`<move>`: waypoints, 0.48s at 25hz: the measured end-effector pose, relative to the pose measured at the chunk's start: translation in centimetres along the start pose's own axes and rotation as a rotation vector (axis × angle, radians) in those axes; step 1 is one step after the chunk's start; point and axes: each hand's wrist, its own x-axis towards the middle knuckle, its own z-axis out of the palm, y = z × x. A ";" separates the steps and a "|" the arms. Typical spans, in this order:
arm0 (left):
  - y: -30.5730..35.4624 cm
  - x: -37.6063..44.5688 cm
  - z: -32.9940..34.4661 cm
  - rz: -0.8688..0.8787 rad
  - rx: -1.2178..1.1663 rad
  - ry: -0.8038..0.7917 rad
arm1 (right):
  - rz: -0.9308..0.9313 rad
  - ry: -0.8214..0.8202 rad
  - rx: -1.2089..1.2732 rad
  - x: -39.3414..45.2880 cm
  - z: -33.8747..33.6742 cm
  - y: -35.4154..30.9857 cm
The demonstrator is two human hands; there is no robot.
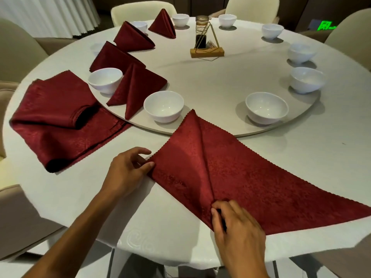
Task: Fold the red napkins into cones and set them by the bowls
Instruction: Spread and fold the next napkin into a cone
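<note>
Right hand (239, 223): at the near table edge, fingers curled, pinching the lower point of the red napkin (230, 167) where its centre crease ends.

Left hand (128, 169): thumb and forefinger pinching the napkin's left corner, remaining fingers loosely spread above the tablecloth (84, 197).

Napkin in work: dark red, patterned weave, zigzag-cut edges. Spread flat on the white cloth at the near side of the round table. Left part folded over to a central crease; tip pointing away, overlapping the rim of the turntable (220, 77); right part trailing out toward the right edge of view.

Stack of unfolded napkins (54, 121): same red fabric, lying to the left on the cloth, one corner tucked under the turntable rim. Count in the stack: cannot tell.

Nearest bowls on the turntable: white bowl (163, 106) just beyond the napkin tip, second white bowl (266, 107) to its right. Both empty.

Finished cones: four in total, standing along the left arc of the turntable. Nearest cone (136, 89) between two bowls; further cones beyond it toward the far side.

Bowls: ten visible around the turntable rim, all white; contents of the far ones cannot be told.

Centre, far: condiment bottle (201, 31) with dark liquid, standing in a wire holder on a wooden base (207, 51).

Beyond the table: cream chairs (140, 11).
</note>
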 end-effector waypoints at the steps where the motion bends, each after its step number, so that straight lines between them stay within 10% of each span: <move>1: -0.1 0.0 0.0 0.005 0.032 0.013 | -0.022 0.023 -0.020 0.0 0.1 0.2; 9: 0.6 -0.9 0.6 0.061 0.169 0.131 | -0.259 0.077 -0.105 -1.4 -0.8 2.7; 12: 2.6 -5.0 1.8 0.502 0.353 0.167 | -0.252 0.087 -0.112 -1.4 -0.5 2.4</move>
